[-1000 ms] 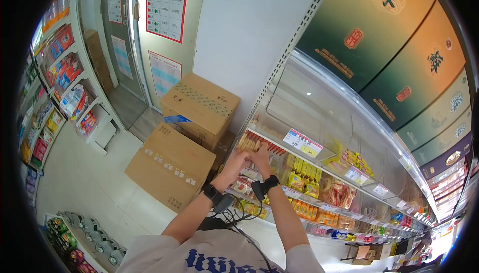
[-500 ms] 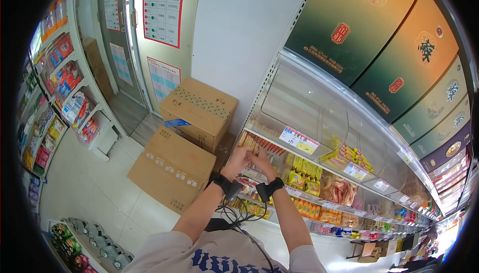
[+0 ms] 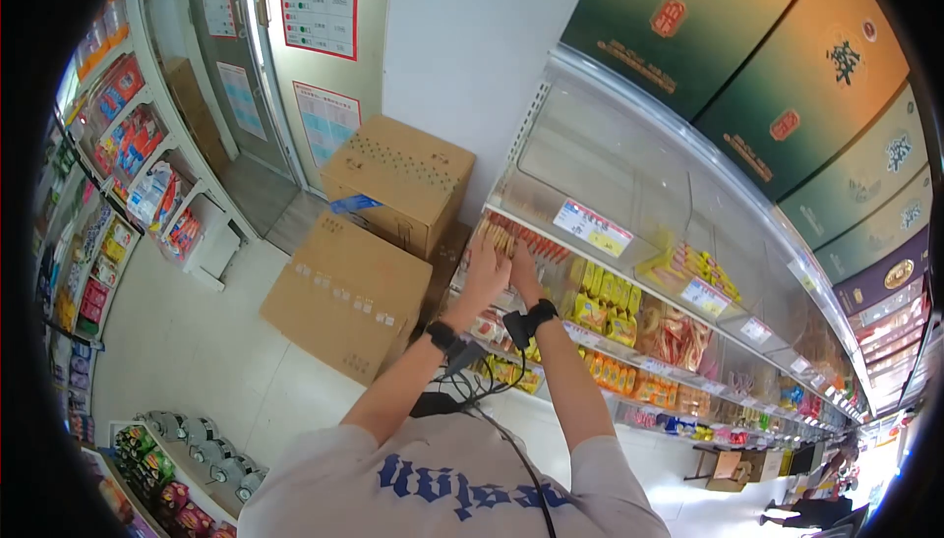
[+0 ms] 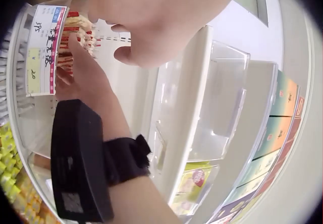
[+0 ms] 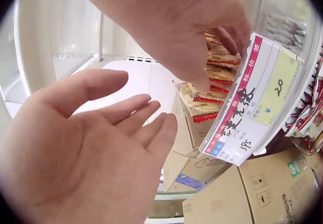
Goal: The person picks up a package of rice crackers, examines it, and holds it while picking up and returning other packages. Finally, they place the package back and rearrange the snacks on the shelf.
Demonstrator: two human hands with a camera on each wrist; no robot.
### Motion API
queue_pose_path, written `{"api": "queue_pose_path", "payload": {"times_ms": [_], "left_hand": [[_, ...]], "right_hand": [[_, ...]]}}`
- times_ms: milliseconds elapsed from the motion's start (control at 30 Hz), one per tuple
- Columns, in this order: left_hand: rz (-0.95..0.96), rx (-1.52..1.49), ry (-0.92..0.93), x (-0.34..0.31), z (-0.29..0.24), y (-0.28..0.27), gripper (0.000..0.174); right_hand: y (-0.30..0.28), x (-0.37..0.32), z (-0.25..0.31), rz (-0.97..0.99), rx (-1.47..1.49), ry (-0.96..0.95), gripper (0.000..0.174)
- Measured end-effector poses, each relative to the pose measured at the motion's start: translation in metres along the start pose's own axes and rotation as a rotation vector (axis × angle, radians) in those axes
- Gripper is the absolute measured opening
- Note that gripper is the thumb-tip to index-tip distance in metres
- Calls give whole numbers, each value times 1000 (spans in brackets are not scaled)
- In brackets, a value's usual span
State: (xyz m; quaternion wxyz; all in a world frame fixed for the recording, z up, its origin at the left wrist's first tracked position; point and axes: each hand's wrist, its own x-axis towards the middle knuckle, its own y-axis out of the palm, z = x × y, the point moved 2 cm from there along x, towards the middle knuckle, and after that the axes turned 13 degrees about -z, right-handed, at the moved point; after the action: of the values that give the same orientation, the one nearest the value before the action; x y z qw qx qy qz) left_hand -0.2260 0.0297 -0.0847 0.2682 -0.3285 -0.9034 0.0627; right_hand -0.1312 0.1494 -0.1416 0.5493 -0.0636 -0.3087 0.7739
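Note:
Small cream and red snack packets (image 5: pixel 217 75) lie in a clear shelf bin behind a handwritten price card (image 5: pixel 242 100). My right hand (image 5: pixel 186 27) reaches over the bin, its thumb and fingers spread around the packets and partly hidden by the card. In the left wrist view the right hand (image 4: pixel 88 78) touches the packets (image 4: pixel 75 37), one finger extended. My left hand (image 5: pixel 106 138) hovers beside the bin, palm up with nothing on it, fingers loosely extended. From the head, the left hand (image 3: pixel 484 277) and right hand (image 3: pixel 526 268) are side by side at the bin.
Clear shelf dividers and yellow packs (image 3: pixel 605 297) adjoin the bin. Two cardboard boxes (image 3: pixel 344 292) stand left of the shelf. Large green and orange boxes (image 3: pixel 678 27) line the top shelf. A white rack (image 3: pixel 211 248) stands at the far left.
The hands' fingers, close together over the packets before, are now side by side, pointing away from the body. The head view has shifted slightly.

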Motion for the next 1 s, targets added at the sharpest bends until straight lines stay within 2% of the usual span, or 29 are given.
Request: {"api": "queue_pose_path", "payload": {"times_ms": [67, 167, 300, 400, 467, 500, 567, 600, 700, 767, 867, 967, 1000], "left_hand": [[-119, 29, 119, 8, 8, 18, 58], [50, 90, 102, 20, 38, 39, 69], [168, 220, 12, 34, 35, 48, 70], [205, 223, -47, 44, 27, 53, 72], [253, 257, -53, 48, 28, 52, 70], [227, 256, 36, 44, 28, 52, 66], [178, 258, 223, 33, 29, 50, 56], [255, 225, 242, 26, 26, 42, 54], [474, 201, 282, 12, 5, 13, 51], [601, 306, 288, 4, -3, 1, 54], [507, 374, 471, -10, 19, 7, 61], [383, 358, 417, -15, 27, 16, 69], [415, 385, 379, -15, 20, 15, 71]], "right_hand": [[4, -2, -10, -15, -80, 15, 72], [2, -7, -1, -24, -152, 27, 70], [-8, -18, 33, -26, -158, 147, 75], [10, -13, -10, -103, 156, 119, 73], [-7, -20, 23, -97, 4, 138, 65], [-13, -24, 34, -90, -71, 149, 61], [-7, -16, 9, -70, 52, 45, 62], [-5, -18, -4, -63, 112, 1, 63], [-12, -17, -2, 37, 263, 274, 43], [-12, -18, -15, 9, 287, 231, 45], [-13, -18, -8, -27, 309, 254, 50], [-16, -16, -3, 10, 273, 258, 51], [-18, -16, -1, 33, 253, 243, 51]]}}
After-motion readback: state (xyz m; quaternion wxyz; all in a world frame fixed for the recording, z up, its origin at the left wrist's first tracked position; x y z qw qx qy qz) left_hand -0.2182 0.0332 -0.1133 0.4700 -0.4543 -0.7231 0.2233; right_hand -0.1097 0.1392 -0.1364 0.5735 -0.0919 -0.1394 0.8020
